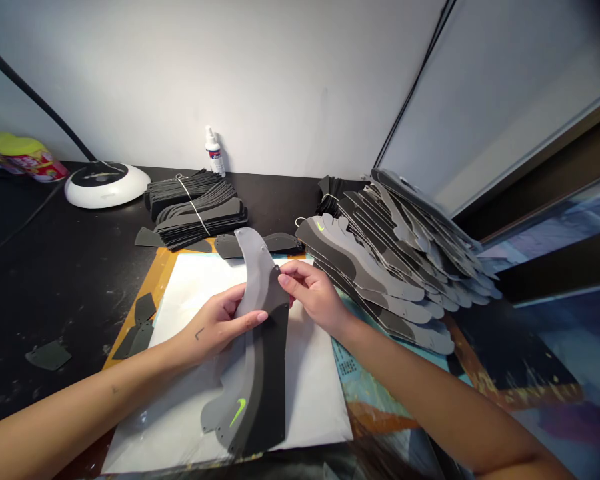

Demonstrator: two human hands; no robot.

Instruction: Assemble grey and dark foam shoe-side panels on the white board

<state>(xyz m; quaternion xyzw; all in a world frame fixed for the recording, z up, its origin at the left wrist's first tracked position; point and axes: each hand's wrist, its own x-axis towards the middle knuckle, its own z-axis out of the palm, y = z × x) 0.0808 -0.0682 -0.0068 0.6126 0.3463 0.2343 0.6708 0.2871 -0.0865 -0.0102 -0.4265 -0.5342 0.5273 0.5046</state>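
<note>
On my head feed, I have the gray-and-black panel [270, 357] upright between both hands, in front of the white sheet [313, 393]; I can't tell whether its lower end touches down. My left hand [225, 319] grips its left edge around mid-length, thumb across the front, fingers partly hidden behind. My right hand [314, 295] pinches the upper right edge, a little higher than the left thumb. Beyond the right hand lies the fanned stack of similar panels [380, 257], apart from the held one.
</note>
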